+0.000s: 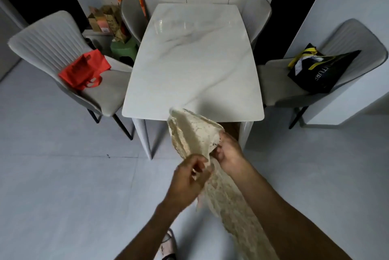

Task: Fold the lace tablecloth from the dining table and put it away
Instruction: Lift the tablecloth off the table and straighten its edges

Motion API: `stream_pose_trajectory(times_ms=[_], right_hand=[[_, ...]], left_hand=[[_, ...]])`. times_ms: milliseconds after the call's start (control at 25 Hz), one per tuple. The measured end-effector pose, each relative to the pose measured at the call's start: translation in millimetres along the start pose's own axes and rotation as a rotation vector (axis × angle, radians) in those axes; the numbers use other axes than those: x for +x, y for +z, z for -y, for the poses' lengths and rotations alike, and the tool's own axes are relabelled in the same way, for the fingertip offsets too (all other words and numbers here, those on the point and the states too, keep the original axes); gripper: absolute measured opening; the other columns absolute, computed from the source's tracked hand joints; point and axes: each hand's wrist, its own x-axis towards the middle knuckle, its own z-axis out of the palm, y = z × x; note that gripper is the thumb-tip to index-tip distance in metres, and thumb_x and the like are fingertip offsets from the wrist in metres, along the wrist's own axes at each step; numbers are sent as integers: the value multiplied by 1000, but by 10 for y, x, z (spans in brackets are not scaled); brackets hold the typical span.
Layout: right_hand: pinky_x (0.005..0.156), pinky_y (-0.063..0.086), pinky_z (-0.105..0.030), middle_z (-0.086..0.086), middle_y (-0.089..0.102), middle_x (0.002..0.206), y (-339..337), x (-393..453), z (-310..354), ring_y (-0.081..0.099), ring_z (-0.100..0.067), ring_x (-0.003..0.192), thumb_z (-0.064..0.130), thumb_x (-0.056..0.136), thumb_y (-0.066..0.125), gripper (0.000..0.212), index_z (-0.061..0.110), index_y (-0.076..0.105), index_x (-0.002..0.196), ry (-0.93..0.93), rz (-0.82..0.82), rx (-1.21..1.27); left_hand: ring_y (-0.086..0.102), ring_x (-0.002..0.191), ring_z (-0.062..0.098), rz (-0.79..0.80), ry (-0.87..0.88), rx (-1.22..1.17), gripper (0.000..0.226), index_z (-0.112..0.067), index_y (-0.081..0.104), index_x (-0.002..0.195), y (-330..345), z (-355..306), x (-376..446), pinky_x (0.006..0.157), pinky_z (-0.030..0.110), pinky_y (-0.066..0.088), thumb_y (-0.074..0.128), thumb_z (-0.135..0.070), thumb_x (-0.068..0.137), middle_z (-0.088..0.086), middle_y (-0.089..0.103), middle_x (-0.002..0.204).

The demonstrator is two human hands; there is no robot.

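1. Left hand (pixel 187 177) and right hand (pixel 228 153) both pinching the bunched cream lace tablecloth (pixel 195 135), off the white marble-look dining table (pixel 195 59), tail trailing toward the floor.
2. Likely to snag or drag underfoot; loose gathering risks a crooked fold.
3. Black-and-yellow bag (pixel 320 70) on the right chair: partial lettering "TURE". Nothing else legible.

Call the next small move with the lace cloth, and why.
Probably spread the hands apart to find two corners. The lace tablecloth is off the marble table, bunched between the left hand and the right hand, its tail hanging down toward the floor, with no flat fold visible.
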Motion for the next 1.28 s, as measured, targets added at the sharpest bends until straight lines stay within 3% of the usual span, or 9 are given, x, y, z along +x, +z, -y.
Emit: stream_pose_trajectory(times_ms=[80, 160, 360, 560, 720, 920, 1000, 1120, 1280], right_hand=[[34, 42, -19, 4, 60, 44, 30, 15, 60, 52, -7, 32, 23, 98, 53, 20, 14, 64, 84, -21, -83, 127], [31, 35, -18, 8, 50, 37, -26, 8, 115, 43, -5, 29, 18, 96, 51, 28, 18, 56, 69, -38, -82, 224], [31, 23, -14, 9, 41, 35, -376, -112, 513, 32, -3, 28, 27, 99, 48, 37, 21, 47, 62, -105, -29, 433], [52, 53, -26, 2, 51, 40, -671, -292, 814, 51, -9, 34, 22, 101, 46, 33, 11, 51, 70, -233, -109, 509], [63, 58, -33, -3, 51, 53, -1043, -272, 950, 54, -13, 49, 19, 100, 48, 30, 7, 51, 72, -261, -198, 515], [54, 59, -31, -5, 48, 63, -1729, -115, 943, 56, -14, 46, 17, 102, 43, 31, 9, 47, 72, -202, -204, 654], [70, 61, -33, -9, 56, 78, -1895, -86, 872, 65, -17, 61, 19, 104, 38, 26, 3, 53, 89, -173, -204, 640], [80, 56, -37, -9, 62, 112, -1906, -123, 586, 65, -25, 98, 24, 100, 48, 36, 9, 47, 134, -245, -220, 236], [112, 22, -32, 10, 28, 154, -1566, -344, 44, 20, -13, 146, 45, 79, 72, 82, 36, 29, 148, -882, 9, -1079]], left_hand=[[61, 107, -5, 265, -242, -291, 77, -53, 36, 134, 338, 160, -337, 80, 16, 54, 80, -56, 70, -33, 60, 117], [59, 109, -13, 248, -305, -247, 93, -63, 30, 132, 473, 368, -492, 85, 15, 54, 86, -59, 58, -36, 57, 124], [71, 78, 10, 275, -396, -35, 19, -39, 72, 83, 156, 736, -485, 74, 38, 60, 76, -24, 74, -11, 74, 84], [71, 61, 32, -14, -571, -460, 20, -15, 67, 78, 111, 719, -436, 50, 29, 51, 56, -10, 94, 6, 69, 72], [67, 83, 32, -225, -349, -829, 19, -8, 66, 82, 17, 517, -238, 71, 28, 61, 52, -8, 94, 13, 70, 82], [64, 112, 6, 178, -13, -261, 64, -25, 63, 126, -157, 175, 68, 86, 17, 54, 88, -25, 66, -10, 70, 120], [64, 108, 4, 199, 111, 103, 63, -28, 64, 125, -70, 39, 187, 87, 17, 54, 87, -18, 67, -10, 70, 119], [70, 80, 6, 66, 193, 246, 29, -17, 78, 98, 143, -128, 330, 71, 23, 55, 74, 2, 77, -2, 77, 91], [54, 49, -3, 1, 106, 276, 12, -17, 72, 65, 492, -513, 432, 51, 12, 34, 71, -14, 77, -15, 56, 47]])
